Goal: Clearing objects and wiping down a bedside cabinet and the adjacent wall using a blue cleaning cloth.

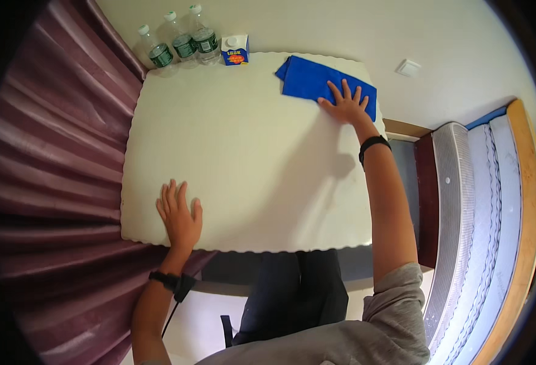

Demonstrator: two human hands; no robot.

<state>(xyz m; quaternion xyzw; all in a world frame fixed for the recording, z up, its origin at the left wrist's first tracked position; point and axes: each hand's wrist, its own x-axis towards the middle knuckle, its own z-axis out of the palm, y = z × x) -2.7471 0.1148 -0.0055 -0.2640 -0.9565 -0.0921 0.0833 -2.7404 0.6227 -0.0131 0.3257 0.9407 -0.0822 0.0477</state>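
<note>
A folded blue cloth [311, 80] lies flat at the far right corner of a pale table [231, 150] with a scalloped edge. Fingers spread, my right hand [348, 105] presses down on the cloth's right part, the thumb at its near edge. One corner of the cloth sticks out at its left end. My left hand [181, 219] rests on the bare tabletop near the front left, its fingers slightly apart and nothing in it. Both wrists wear black bands.
Three clear plastic bottles [185, 45] with green labels and a small carton [235, 51] stand along the back left edge by the wall. A mauve curtain [62, 150] hangs on the left. Mattresses [487, 205] with a wooden board [523, 182] are at the right.
</note>
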